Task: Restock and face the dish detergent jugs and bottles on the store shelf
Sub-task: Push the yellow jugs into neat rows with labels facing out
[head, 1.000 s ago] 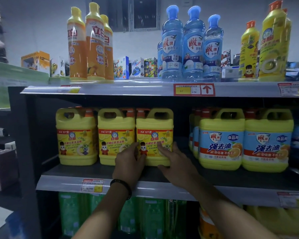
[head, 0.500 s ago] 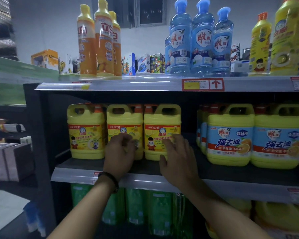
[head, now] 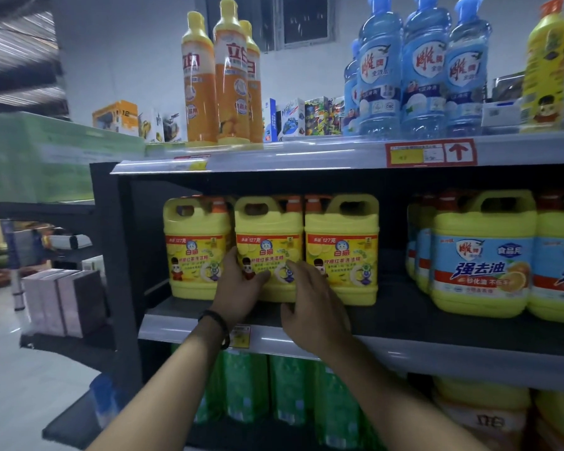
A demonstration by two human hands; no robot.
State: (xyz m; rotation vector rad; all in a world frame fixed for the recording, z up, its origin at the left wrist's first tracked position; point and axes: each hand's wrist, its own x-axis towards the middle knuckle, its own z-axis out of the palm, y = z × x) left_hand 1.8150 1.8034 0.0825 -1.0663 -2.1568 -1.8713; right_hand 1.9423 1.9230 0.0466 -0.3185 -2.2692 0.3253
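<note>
Both hands on the mid jug (head: 269,252) of three yellow jugs, left end of the middle shelf (head: 437,348), near its front edge. Left hand (head: 238,289) wraps the jug's lower left corner, thumb in the gap next to the left jug (head: 196,249), fingers curled on the label. Right hand (head: 313,307) lies flat on the lower right front, fingers spread, tips on the label, thumb low by the base. Neither hand is closed round it; jug stands upright on the shelf, touching the right jug (head: 342,249). All 3 labels face front. Black band (head: 217,327) on left wrist.

Right part of same shelf: blue-label jugs (head: 482,255), well apart from the trio, bare shelf between. Top shelf (head: 306,154): orange bottles (head: 222,79) at left, blue bottles (head: 417,66) mid-right, yellow bottle (head: 547,70) at right edge. Price tag w/ red arrow (head: 432,153) on top shelf's front strip. Below: green bottles (head: 274,385), blurry.
</note>
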